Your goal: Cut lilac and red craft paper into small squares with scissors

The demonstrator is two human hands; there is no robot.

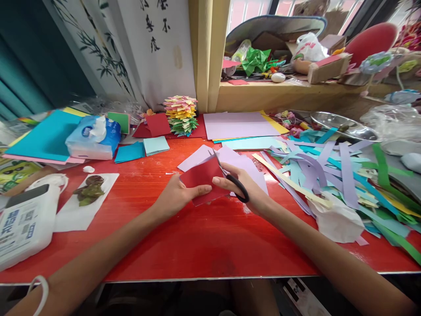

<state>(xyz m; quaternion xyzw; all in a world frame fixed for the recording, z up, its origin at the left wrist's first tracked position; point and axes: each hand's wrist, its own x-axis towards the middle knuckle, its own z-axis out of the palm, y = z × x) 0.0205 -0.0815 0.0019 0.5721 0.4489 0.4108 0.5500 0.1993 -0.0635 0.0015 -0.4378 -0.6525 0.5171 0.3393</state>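
Note:
In the head view, my left hand (179,193) grips the left side of a red paper piece (205,173), its thumb lying on top. Black-handled scissors (239,186) are held in my right hand (243,184), whose thumb also rests near the right edge of the red paper. The scissor blades point up and left over the paper's upper right corner; whether they touch it I cannot tell. Light purple sheets (251,169) lie on the red table (210,245) just behind both hands.
Paper strips (348,175) and a crumpled tissue (340,217) crowd the right side. A folded-paper stack (181,115), blue squares (130,152) and purple sheets (240,125) stand behind. On the left are a tissue pack (94,145) and a white box (28,224).

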